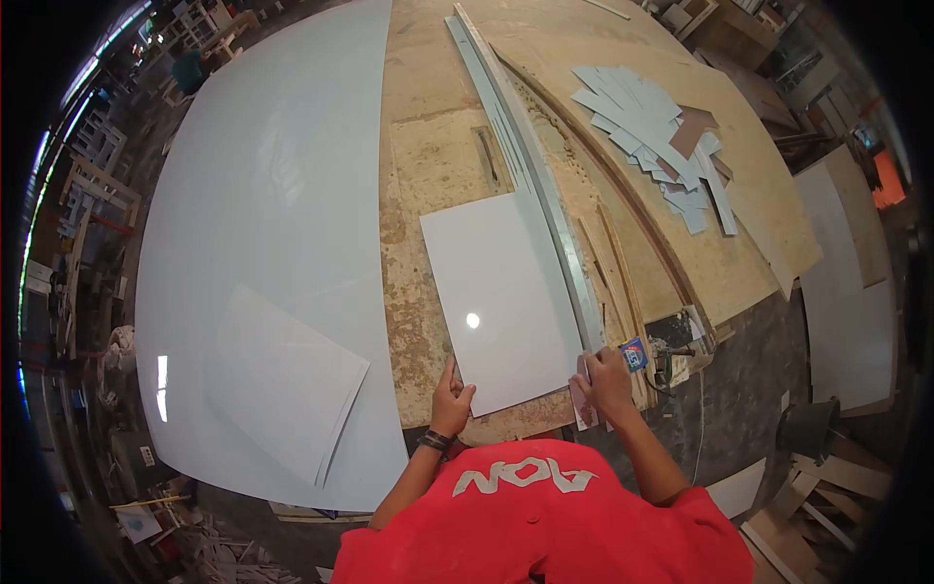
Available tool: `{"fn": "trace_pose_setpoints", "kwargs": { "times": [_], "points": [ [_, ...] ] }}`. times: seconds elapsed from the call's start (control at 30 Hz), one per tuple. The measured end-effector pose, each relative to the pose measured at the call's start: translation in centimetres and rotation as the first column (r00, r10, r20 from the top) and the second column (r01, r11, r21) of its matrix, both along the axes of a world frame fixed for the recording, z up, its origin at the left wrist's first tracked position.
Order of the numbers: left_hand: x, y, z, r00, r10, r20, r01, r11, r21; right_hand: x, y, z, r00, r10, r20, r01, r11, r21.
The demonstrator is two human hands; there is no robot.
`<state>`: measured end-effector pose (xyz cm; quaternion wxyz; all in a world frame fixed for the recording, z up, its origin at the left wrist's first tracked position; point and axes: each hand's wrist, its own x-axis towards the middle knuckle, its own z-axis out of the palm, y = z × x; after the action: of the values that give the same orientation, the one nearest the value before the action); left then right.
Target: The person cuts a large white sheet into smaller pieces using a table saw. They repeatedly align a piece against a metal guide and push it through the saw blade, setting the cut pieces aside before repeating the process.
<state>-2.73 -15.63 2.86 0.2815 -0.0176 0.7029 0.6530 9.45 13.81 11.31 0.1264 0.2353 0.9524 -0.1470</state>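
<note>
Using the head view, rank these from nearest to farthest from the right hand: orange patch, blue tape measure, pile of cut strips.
1. Blue tape measure: just right of the right hand.
2. Pile of cut strips: toward the upper right.
3. Orange patch: far-right background.

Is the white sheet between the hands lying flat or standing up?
Lying flat: the white sheet rests on the worktable beside the metal bar, its broad face turned up, the left hand at its edge.

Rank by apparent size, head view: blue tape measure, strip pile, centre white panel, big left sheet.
1. Big left sheet
2. Centre white panel
3. Strip pile
4. Blue tape measure

Apparent order only; the fisheye-like view may distort true sizes.
</note>
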Motion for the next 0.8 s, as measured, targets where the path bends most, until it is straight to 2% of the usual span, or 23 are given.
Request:
{"fn": "trace_pose_setpoints", "kwargs": {
  "times": [0.03, 0.1, 0.2, 0.3, 0.43, 0.5, 0.63, 0.7, 0.8],
  "points": [
    [-0.2, 0.3, 0.0, 1.0, -0.002, 0.001, 0.002, 1.0, 0.001, 0.4, 0.0, -0.4, 1.0, -0.002, 0.001, 0.002, 1.0, 0.001],
    [-0.5, 1.0, -0.2, 0.983, -0.071, -0.168, 0.049, 0.99, -0.13, 1.0, 0.1, -0.9, 0.956, 0.224, -0.189, -0.186, 0.962, 0.201],
    [-1.0, 1.3, -1.0, 0.98, -0.094, -0.178, 0.057, 0.978, -0.199, 1.4, 0.9, -1.7, 0.948, 0.275, -0.163, -0.239, 0.948, 0.21],
    [-1.6, 1.8, -1.3, 0.948, -0.146, -0.282, 0.058, 0.952, -0.3, 1.3, 1.6, -2.2, 0.945, 0.294, -0.144, -0.26, 0.941, 0.219],
    [-2.3, 2.0, -0.9, 0.926, -0.204, -0.319, 0.085, 0.933, -0.349, 0.7, 2.0, -2.7, 0.946, 0.294, -0.139, -0.266, 0.945, 0.191],
    [-2.5, 2.3, -0.9, 0.89, -0.243, -0.385, 0.071, 0.909, -0.411, 0.0, 2.3, -3.0, 0.936, 0.317, -0.151, -0.277, 0.93, 0.241],
    [-4.1, 3.0, -0.9, 0.913, -0.233, -0.335, 0.084, 0.911, -0.404, -2.1, 2.8, -2.4, 0.948, 0.288, -0.132, -0.259, 0.945, 0.2],
    [-5.3, 3.6, -1.1, 0.877, -0.268, -0.399, 0.054, 0.879, -0.473, -3.1, 3.1, -2.5, 0.945, 0.291, -0.147, -0.256, 0.942, 0.215],
    [-7.4, 4.6, -0.6, 0.896, -0.282, -0.344, 0.064, 0.847, -0.528, -4.8, 3.7, -3.3, 0.936, 0.314, -0.162, -0.266, 0.928, 0.262]
  ]
}}
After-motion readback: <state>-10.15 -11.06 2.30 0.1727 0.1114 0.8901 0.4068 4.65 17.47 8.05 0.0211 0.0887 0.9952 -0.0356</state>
